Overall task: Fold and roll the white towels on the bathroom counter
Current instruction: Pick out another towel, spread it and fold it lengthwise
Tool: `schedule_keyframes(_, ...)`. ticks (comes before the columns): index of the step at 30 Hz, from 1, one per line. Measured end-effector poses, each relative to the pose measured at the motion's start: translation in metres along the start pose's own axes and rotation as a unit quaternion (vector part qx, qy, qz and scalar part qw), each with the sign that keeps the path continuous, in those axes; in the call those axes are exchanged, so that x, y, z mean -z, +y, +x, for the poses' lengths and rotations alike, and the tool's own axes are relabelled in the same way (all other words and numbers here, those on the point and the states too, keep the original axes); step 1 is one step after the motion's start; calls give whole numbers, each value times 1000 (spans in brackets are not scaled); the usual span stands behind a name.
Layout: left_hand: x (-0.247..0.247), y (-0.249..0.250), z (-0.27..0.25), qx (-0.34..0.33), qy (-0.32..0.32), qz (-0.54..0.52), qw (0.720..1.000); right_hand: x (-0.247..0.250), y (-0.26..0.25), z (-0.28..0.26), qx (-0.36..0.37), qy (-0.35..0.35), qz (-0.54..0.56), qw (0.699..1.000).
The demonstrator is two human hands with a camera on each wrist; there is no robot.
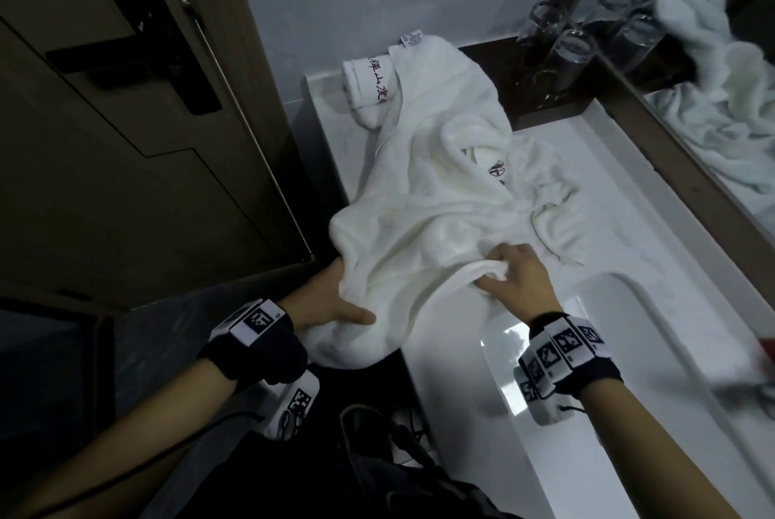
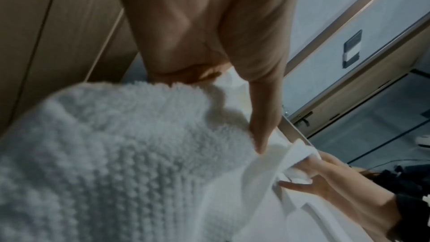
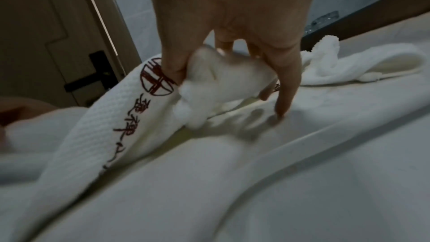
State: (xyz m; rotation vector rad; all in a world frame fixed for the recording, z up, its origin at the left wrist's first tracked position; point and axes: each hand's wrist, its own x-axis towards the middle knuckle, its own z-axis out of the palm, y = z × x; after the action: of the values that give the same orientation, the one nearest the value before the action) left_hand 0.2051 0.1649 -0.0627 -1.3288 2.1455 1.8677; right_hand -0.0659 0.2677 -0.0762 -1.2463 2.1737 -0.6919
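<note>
A large white towel (image 1: 436, 191) lies crumpled across the left end of the white counter (image 1: 629, 200), one end hanging over the front edge. My left hand (image 1: 335, 304) grips that hanging end from below, thumb on top; the left wrist view shows the towel (image 2: 121, 154) close under the thumb (image 2: 260, 128). My right hand (image 1: 516, 271) pinches a bunched edge of the same towel on the counter; the right wrist view shows the fold (image 3: 221, 80) held between thumb and fingers beside a red-lettered band (image 3: 130, 120). A rolled towel (image 1: 369, 82) with red lettering stands at the counter's far left corner.
Several upturned glasses (image 1: 562, 44) stand on a dark tray at the back, against a mirror (image 1: 713, 107) on the right. A sink basin (image 1: 566, 351) sits below my right wrist. A wooden door (image 1: 126, 120) with a black handle closes off the left.
</note>
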Motion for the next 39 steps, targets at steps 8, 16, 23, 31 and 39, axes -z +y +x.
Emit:
schedule_keyframes(8,-11,9,3,3,-10,3,1000,2,-21,-13,-45,-61,219,973)
schedule_keyframes(16,14,31,8,-125,189,-331,916,21,-36,-6,19,12,337,941)
schedule_keyframes(23,48,37,19,-135,140,-245,950,37,-33,5,-14,73,413,908)
schedule_keyframes(31,78,35,72,-105,100,-96,985,51,-39,53,-85,152,455,873)
schedule_keyframes(39,109,85,150,-95,229,-87,965,54,-63,122,-129,182,403,888)
